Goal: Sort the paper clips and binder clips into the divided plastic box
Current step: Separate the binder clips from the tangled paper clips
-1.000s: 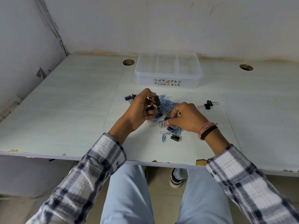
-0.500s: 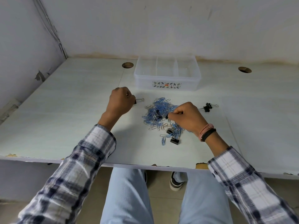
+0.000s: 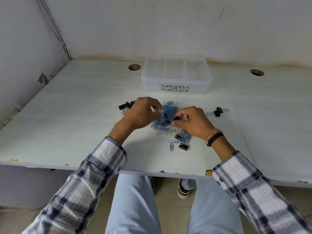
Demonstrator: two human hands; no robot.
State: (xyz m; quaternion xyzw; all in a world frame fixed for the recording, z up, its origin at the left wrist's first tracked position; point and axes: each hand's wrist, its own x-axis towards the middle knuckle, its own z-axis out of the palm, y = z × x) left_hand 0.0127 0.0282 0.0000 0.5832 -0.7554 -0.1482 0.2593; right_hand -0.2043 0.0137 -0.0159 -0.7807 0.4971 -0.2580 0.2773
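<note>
White desk (image 3: 84, 102), stained wall (image 3: 168, 31), cable holes (image 3: 134, 67)

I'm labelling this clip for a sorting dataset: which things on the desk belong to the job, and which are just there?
Job:
divided plastic box
blue paper clip pile
binder clips at left
binder clips at right
binder clip at front

Just there:
two cable holes
desk
</note>
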